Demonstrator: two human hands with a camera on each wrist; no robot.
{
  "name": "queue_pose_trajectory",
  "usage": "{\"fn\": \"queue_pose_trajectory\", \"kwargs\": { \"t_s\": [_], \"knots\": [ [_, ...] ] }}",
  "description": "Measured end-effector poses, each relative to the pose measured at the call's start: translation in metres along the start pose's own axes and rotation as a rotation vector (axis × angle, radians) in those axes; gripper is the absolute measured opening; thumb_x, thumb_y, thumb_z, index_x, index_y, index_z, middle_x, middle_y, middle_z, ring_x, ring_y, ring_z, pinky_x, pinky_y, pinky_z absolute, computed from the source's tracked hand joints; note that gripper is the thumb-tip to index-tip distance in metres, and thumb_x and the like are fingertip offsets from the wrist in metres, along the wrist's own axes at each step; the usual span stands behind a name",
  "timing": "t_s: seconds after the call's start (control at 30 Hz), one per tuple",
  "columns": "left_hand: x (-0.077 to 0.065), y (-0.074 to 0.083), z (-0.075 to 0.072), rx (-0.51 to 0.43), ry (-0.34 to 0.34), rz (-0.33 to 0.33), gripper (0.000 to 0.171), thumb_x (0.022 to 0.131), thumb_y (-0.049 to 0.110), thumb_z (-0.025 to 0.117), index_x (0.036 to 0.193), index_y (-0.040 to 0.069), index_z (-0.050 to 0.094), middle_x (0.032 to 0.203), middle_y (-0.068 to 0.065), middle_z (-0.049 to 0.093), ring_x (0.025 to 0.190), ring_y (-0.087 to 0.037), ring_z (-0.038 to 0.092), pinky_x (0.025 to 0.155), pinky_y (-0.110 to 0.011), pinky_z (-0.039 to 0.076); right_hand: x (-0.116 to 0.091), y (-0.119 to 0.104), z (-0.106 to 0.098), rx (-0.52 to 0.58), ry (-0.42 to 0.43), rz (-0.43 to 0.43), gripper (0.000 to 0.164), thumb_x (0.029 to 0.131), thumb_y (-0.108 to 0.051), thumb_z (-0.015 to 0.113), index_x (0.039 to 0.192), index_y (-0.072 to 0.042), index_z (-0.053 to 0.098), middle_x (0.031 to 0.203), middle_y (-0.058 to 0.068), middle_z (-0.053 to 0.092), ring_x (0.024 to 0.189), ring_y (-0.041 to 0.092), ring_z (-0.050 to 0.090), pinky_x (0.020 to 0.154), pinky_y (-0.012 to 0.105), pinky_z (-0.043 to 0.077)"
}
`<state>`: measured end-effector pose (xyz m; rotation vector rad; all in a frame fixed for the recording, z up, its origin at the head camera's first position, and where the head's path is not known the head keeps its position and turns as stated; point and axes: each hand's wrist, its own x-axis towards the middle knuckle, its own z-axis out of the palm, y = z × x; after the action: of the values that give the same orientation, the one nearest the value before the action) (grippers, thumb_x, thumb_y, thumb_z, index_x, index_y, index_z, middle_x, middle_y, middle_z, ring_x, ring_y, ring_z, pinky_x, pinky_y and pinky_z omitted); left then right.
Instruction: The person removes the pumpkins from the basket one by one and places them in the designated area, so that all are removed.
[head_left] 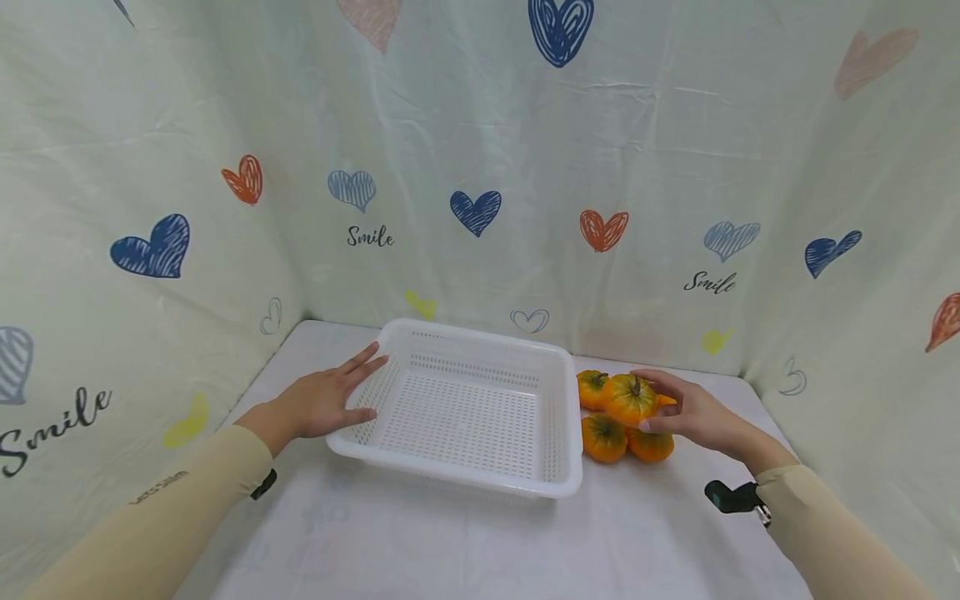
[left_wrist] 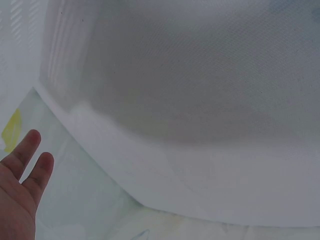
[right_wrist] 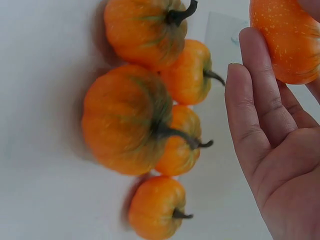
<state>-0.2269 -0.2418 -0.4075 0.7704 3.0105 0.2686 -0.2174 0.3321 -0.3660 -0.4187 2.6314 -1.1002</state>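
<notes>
My right hand holds a small orange pumpkin between thumb and fingers, above a group of similar ones. The right wrist view shows this held pumpkin at the top right, with the thumb side cut off by the frame. Several more pumpkins with dark curved stems sit close together on the table there. A white perforated plastic basket stands left of the pumpkins, with nothing inside. At its left rim lies my left hand, fingers spread and straight over the edge.
A white cloth covers the table. Pale curtains printed with hearts and "Smile" enclose the table at the back and both sides. One pumpkin sits right beside the basket's right wall.
</notes>
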Motion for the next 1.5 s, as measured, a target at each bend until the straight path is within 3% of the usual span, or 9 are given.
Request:
{"fn": "queue_pose_trajectory", "kwargs": {
  "t_s": [0.53,0.87,1.03,1.27,1.5],
  "knots": [
    [-0.002,0.002,-0.003,-0.009,0.009,0.017,0.082,0.096,0.05,0.059,0.16,0.017,0.02,0.167,-0.007,0.008,0.125,-0.043,0.053,0.096,-0.059,0.046,-0.031,0.041,-0.011,0.003,0.07,0.018,0.079,0.09,-0.03,0.075,0.155,-0.017,0.034,0.15,0.021,0.041,0.13,0.048,0.042,0.092,0.059,0.05],
    [0.0,0.0,0.0,0.012,0.008,0.005,0.083,0.095,0.051,0.059,0.16,0.018,0.019,0.167,-0.006,0.007,0.124,-0.042,0.054,0.095,-0.059,0.046,-0.046,0.063,-0.018,0.006,0.086,0.105,0.084,0.092,-0.029,0.073,0.157,-0.008,0.025,0.148,0.031,0.036,0.127,0.05,0.042,0.089,0.061,0.051],
    [0.0,0.0,0.001,0.011,0.013,0.008,0.083,0.095,0.051,0.059,0.16,0.018,0.02,0.167,-0.006,0.007,0.124,-0.042,0.055,0.095,-0.059,0.046,-0.053,0.075,-0.021,0.023,0.086,0.169,0.086,0.092,-0.032,0.072,0.157,-0.007,0.022,0.147,0.035,0.034,0.122,0.047,0.05,0.089,0.055,0.053],
    [0.0,0.0,0.001,0.014,0.013,0.01,0.084,0.095,0.052,0.059,0.16,0.018,0.019,0.167,-0.006,0.007,0.125,-0.042,0.054,0.096,-0.059,0.046,-0.059,0.092,-0.022,0.077,0.091,0.242,0.093,0.09,-0.033,0.075,0.157,-0.001,0.018,0.146,0.038,0.03,0.112,0.036,0.06,0.085,0.038,0.057],
    [0.0,0.0,0.0,0.011,0.016,0.018,0.083,0.095,0.051,0.059,0.16,0.017,0.02,0.167,-0.006,0.008,0.125,-0.042,0.054,0.094,-0.059,0.047,-0.059,0.109,-0.017,0.119,0.098,0.286,0.095,0.09,-0.032,0.076,0.157,0.0,0.016,0.147,0.041,0.026,0.113,0.037,0.059,0.084,0.037,0.057]
  ]
}}
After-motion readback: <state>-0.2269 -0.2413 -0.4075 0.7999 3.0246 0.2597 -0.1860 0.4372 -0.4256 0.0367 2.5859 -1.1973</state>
